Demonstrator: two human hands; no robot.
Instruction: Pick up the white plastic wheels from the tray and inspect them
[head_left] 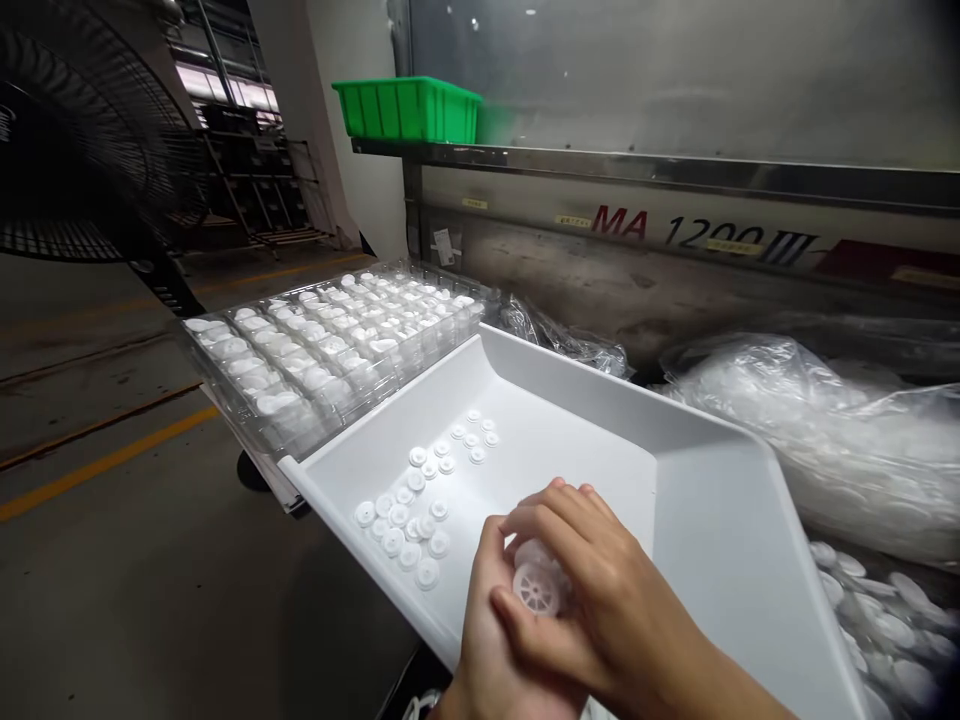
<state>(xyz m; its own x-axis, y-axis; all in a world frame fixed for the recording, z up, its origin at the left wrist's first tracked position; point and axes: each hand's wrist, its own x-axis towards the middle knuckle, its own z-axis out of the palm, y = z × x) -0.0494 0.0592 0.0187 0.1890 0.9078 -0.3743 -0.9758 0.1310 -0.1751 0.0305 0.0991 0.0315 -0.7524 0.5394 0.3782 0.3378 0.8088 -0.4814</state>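
My left hand (486,620) and my right hand (604,570) are cupped together over the near part of a white tray (577,440). Between them are small white plastic wheels (537,590); the front one shows spokes and a central hub. The left palm lies underneath, while the right fingers curve over the top and its thumb rests in front. How many wheels sit deeper in the hands is hidden. Several loose white wheels (409,492) are scattered along the left side of the tray floor.
Beyond the tray's left edge lies a clear compartmented plastic tray (341,385) filled with white parts. A plastic bag (817,430) and loose white discs (892,630) are at the right. A green bin (409,110) sits on a ledge; a fan (97,130) stands left.
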